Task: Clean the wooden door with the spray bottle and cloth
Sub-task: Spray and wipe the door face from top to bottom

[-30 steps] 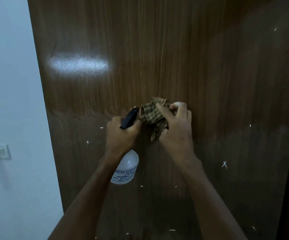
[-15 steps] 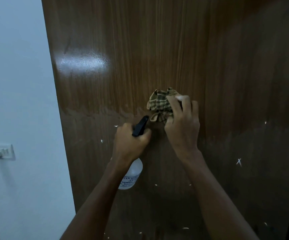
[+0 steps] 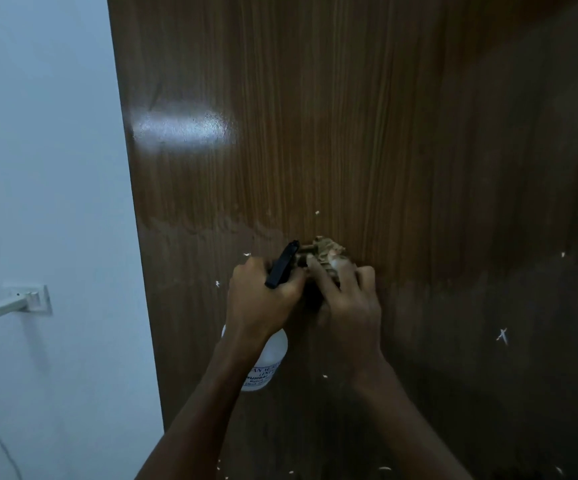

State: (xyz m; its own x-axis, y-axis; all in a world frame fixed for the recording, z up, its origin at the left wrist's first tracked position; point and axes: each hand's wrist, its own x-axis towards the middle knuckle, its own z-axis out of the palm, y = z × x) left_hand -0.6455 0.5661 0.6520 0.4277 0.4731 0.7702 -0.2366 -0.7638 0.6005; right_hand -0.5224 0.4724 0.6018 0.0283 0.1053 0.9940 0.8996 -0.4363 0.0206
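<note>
Wiping the wooden door (image 3: 350, 133) mid-panel with right hand (image 3: 346, 299) bunching the cloth (image 3: 327, 252), left hand (image 3: 263, 299) gripping the spray bottle (image 3: 267, 358): best pressing firmly, seemingly along dull lower grain.

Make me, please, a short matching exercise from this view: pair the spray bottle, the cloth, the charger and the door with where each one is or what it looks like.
Things:
1. spray bottle
2. cloth
3. charger
4. door

Descriptions:
A. plugged into a wall socket
B. held in the left hand
C. brown wood grain with small white specks
D. bunched under the right hand

Pairs: 1-B, 2-D, 3-A, 4-C
</note>
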